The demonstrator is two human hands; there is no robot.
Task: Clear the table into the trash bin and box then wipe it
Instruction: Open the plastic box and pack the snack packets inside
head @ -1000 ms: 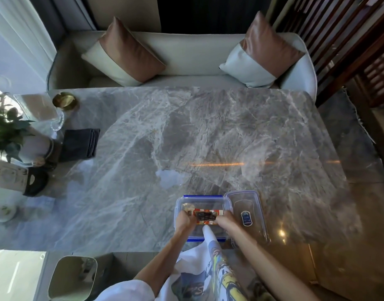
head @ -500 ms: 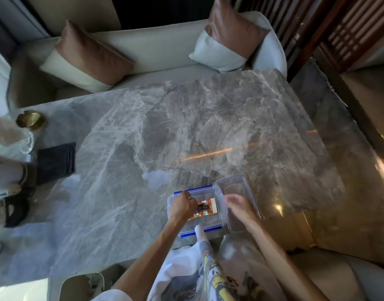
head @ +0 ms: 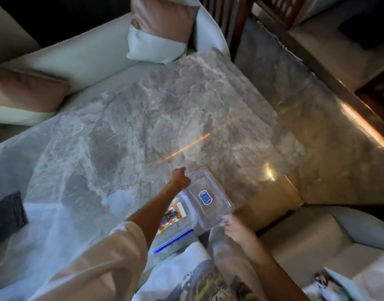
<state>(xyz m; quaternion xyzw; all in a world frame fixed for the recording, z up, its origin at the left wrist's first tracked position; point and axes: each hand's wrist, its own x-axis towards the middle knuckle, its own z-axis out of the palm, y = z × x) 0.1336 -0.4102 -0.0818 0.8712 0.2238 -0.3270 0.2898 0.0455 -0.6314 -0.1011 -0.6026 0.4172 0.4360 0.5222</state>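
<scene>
While the left hand (head: 177,178) reaches across the open box (head: 176,222), its fingers curl at the far corner of the clear lid (head: 209,198), and they seem to touch that corner. It cannot be told for sure if they pinch it. The right hand (head: 235,229) is at the near corner of the same lid, with its fingers closed on the edge. So the lid lies between the two hands, and its long side runs from one hand to the other, slanting away from the person. The lid is see-through plastic with rounded corners and a small blue sticker in the middle. It sits just beside the box, on the right-hand side, and the two touch along one long edge. The box is clear too, with a blue clip on the near side, and a red and white packet (head: 172,216) lies inside it, partly hidden under the left arm. Both sit on the grey stone tabletop (head: 143,118), close to the person's edge. The next move is likely swinging the lid over onto the box, toward the left hand's side. The right hand is better placed to lift it.
</scene>
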